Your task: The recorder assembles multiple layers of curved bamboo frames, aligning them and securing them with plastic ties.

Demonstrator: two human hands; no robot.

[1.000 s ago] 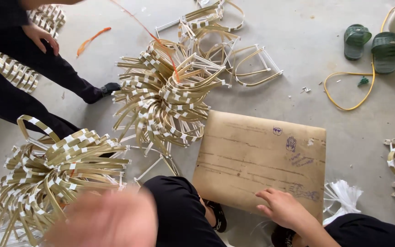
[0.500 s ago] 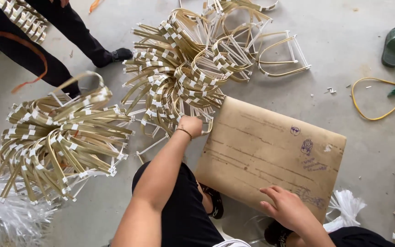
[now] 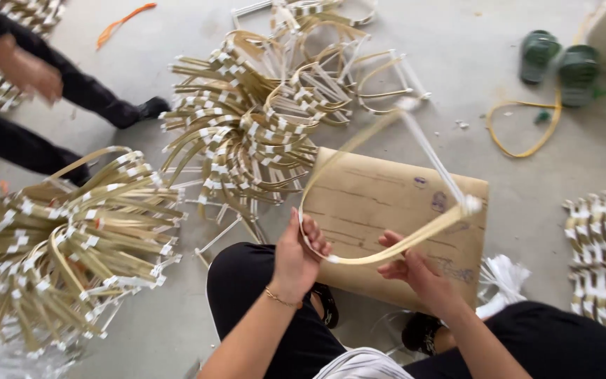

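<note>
A bent bamboo strip (image 3: 359,165), pale yellow and curved into a loop, is held up over a flat brown cardboard sheet (image 3: 387,210) that lies on the concrete floor (image 3: 471,91) in front of the seated person. The left hand (image 3: 297,254) is closed around one end of the strip near the knee, and the right hand (image 3: 415,270) pinches the other end close by, so the two ends are kept near each other and the loop arches away from the body. A white tie (image 3: 470,203) sits at one bend of the loop, apparently fixing its shape; the far part of the loop is blurred. The cardboard seems to serve as a clean working surface. Just beyond it lies a heap of finished loops (image 3: 247,133), and a second heap (image 3: 64,245) lies to the left, both within arm's reach. Another person's hand (image 3: 33,70) shows at the upper left. Green sandals (image 3: 559,60) and a yellow cord (image 3: 520,126) lie well apart at the upper right.
</note>
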